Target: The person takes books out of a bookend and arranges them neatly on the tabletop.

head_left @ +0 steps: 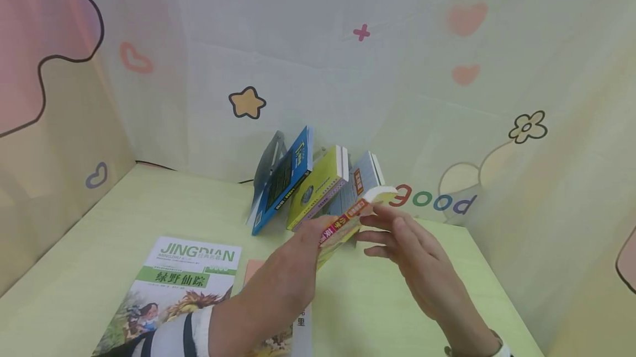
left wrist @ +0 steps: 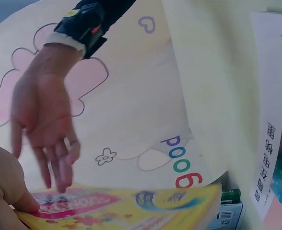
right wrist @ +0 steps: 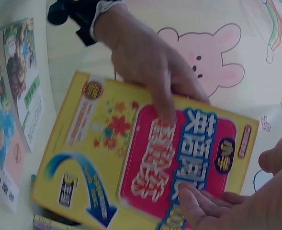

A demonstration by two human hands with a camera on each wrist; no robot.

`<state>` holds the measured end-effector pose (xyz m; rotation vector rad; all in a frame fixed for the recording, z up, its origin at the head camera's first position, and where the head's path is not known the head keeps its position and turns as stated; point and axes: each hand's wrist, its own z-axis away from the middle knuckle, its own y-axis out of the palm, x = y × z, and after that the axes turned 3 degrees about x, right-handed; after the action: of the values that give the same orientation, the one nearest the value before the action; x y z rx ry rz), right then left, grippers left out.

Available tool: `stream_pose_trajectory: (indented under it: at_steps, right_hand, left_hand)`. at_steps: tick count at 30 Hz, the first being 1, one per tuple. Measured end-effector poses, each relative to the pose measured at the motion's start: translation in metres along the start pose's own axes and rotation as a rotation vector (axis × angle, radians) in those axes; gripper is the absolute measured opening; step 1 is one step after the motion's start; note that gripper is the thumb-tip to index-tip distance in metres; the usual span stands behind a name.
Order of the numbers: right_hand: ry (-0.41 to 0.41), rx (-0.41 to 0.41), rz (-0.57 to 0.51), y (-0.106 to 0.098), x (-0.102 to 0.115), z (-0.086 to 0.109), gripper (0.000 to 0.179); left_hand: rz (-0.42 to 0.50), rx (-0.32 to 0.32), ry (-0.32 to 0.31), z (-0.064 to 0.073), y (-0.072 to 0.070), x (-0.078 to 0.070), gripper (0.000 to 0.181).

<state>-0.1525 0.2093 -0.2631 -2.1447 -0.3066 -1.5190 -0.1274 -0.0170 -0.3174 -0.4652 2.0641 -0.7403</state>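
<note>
A thick yellow book [right wrist: 107, 187] with a red title panel hangs tilted above the table, its red-and-yellow spine turned up in the head view. My left hand [head_left: 280, 277] grips it by the spine side, thumb on the front cover in the right wrist view. Close to the book's far end is my right hand [head_left: 414, 260], fingers fairly straight and spread; whether they touch the cover I cannot tell. Behind the held book lean a blue book [head_left: 285, 180], a yellow-green book [head_left: 320, 186] and a pale blue book [head_left: 358, 180], beside a grey bookend [head_left: 270, 161].
A white and green book [head_left: 191, 268] lies flat on the pale table [head_left: 104, 219] at the left. Next to it, a pink-edged book [head_left: 252, 270] lies partly hidden under my left forearm. A patterned cloth [head_left: 318, 64] hangs behind and along both sides.
</note>
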Motion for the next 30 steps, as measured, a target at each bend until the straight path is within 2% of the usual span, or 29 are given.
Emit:
stream_pose_trajectory:
  at_steps: [3,5,9,15,24,30]
  right_hand:
    - [0.008,-0.070,0.062,-0.008,-0.009,-0.005,0.044]
    - [0.026,-0.126,0.088,-0.015,-0.016,-0.009,0.043]
    - [0.064,-0.209,0.095,-0.029,-0.030,-0.015,0.039]
    - [0.099,-0.267,0.110,-0.047,-0.043,-0.023,0.039]
    - [0.104,-0.312,0.206,-0.065,-0.049,-0.032,0.038]
    - [0.141,-0.357,0.272,-0.071,-0.054,-0.037,0.033]
  left_hand:
    - [0.061,0.043,-0.151,0.000,-0.014,-0.002,0.053]
    - [0.117,0.024,-0.194,0.002,-0.022,0.000,0.053]
    - [0.210,-0.033,-0.162,0.007,-0.038,0.009,0.057]
    - [0.227,-0.070,-0.138,0.015,-0.060,0.022,0.058]
    - [0.214,-0.159,-0.185,0.029,-0.089,0.033,0.059]
    - [0.207,-0.181,-0.249,0.039,-0.108,0.039,0.069]
